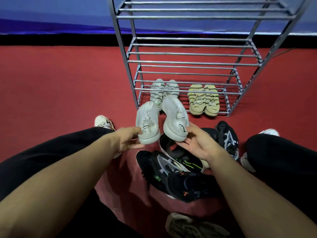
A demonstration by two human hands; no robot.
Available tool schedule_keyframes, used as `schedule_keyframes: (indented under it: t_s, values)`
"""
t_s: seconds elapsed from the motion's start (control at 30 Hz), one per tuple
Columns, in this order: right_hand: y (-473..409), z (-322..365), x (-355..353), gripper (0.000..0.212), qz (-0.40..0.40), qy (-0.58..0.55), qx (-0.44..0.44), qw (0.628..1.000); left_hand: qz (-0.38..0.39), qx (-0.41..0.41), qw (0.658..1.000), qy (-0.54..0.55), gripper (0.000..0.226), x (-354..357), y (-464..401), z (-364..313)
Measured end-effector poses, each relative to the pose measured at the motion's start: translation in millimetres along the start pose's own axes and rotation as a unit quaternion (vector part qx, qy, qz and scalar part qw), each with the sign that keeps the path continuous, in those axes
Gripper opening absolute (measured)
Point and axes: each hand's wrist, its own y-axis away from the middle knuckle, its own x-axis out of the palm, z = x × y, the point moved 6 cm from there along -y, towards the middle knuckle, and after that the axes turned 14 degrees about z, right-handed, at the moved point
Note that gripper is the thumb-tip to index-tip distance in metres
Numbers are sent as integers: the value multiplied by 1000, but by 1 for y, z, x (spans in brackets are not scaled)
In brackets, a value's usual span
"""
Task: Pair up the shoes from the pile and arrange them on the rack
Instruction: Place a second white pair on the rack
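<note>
My left hand (127, 140) grips the heel of one pale grey sneaker (147, 121), toe pointing away. My right hand (199, 142) holds the heel of its matching grey sneaker (175, 117). Both shoes hang side by side in the air, just in front of the metal shoe rack (188, 61). On the rack's bottom shelf stand a grey striped pair (163, 91) at the left and a yellowish pair (204, 99) to its right. Below my hands lies the pile of dark shoes (176, 169) on the red floor.
A black and white sneaker (229, 138) lies at the right of the pile. A grey shoe (192, 226) lies near the bottom edge. My legs in black trousers and white shoes flank the pile. The rack's upper shelves hold nothing.
</note>
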Motion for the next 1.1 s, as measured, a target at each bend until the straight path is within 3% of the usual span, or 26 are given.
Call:
schedule_keyframes:
  t_s: [0.23,0.37,0.53,0.83,0.97,1.03,1.1]
  values:
    - [3,42,4,46,-40,70,-19,997,-7,58,998,-26,15,3,18,-40]
    - [-17,65,3,50,-129,188,-11,974,-19,69,996,-50,18,11,5,-66]
    - [-55,101,10,36,-154,266,-9,951,-32,109,990,-83,27,25,-32,-108]
    - [-187,153,-1,34,-177,263,-46,947,-61,168,980,-88,42,12,-128,-189]
    - [-237,166,-12,31,-200,279,-34,939,-71,162,978,-111,38,1,-161,-218]
    - [-252,170,-13,18,-196,281,-27,939,-72,152,978,-123,28,-6,-173,-227]
    - [-264,170,-15,17,-197,302,3,933,-74,131,978,-144,18,-12,-183,-229]
